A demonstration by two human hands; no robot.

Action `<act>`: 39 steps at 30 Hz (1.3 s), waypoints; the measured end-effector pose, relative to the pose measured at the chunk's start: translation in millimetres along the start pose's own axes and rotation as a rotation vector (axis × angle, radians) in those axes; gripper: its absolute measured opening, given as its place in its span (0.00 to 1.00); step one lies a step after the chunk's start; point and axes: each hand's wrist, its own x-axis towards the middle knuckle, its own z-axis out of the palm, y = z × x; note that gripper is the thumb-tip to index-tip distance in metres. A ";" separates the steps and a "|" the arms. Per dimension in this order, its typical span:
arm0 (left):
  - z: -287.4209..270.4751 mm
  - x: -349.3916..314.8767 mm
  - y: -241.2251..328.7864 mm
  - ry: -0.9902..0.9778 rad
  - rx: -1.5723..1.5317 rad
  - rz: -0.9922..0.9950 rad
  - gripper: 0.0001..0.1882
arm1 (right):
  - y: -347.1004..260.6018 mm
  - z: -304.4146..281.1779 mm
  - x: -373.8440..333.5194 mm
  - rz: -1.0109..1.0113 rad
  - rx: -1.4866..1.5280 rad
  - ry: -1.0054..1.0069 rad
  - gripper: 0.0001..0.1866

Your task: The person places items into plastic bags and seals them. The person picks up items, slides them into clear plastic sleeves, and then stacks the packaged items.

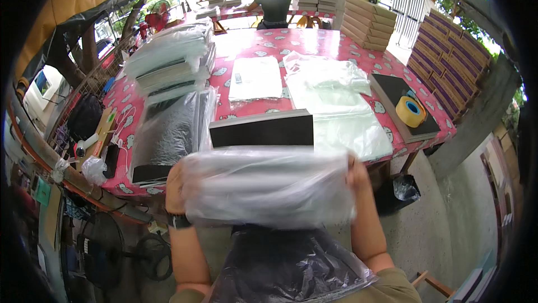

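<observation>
A clear plastic bag [269, 188] stretches in front of me, smeared by motion. My left hand [176, 185] grips its left end and my right hand [355, 171] its right end. The blur hides whether anything is inside. Just beyond it, a flat black-topped slab [261, 131] with a pale edge lies at the table's near edge. To the right of that slab is a pile of clear, flat plastic bags [350, 135]. Stacks of plastic-wrapped dark slabs [174, 123] rise on the left. Black plastic sheeting [291, 269] covers my lap.
A pink patterned cloth covers the table [241, 42]. A white packet [255, 79] lies mid-table. On the right, a yellow tape roll [411, 111] rests on a dark board [392, 93]. Stacked cartons [448, 59] stand beyond. A person [274, 3] works at the far table.
</observation>
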 end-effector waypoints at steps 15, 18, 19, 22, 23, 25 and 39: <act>6.4 30.9 -26.7 0.215 1.688 0.732 0.21 | 12.9 -11.3 13.9 -0.352 -1.458 0.368 0.22; 24.4 14.6 7.5 0.200 1.431 0.423 0.10 | -2.1 3.6 8.9 -0.165 -0.949 0.537 0.06; 27.9 16.0 14.8 0.192 1.294 0.257 0.08 | -25.0 16.4 11.1 0.072 -0.819 0.564 0.03; 25.8 31.5 33.4 0.064 0.831 -0.303 0.07 | -29.0 -4.5 15.5 0.365 -0.005 0.380 0.03; 22.4 34.0 34.5 0.050 0.625 -0.464 0.08 | -24.7 -3.0 15.8 0.433 -0.009 0.425 0.02; -13.4 29.1 20.1 0.072 0.576 -0.487 0.08 | -12.4 5.7 18.2 0.569 -0.020 0.495 0.01; -129.8 -167.7 -206.4 0.652 0.709 -0.514 0.12 | 150.3 -91.1 -204.3 0.596 -0.711 0.380 0.09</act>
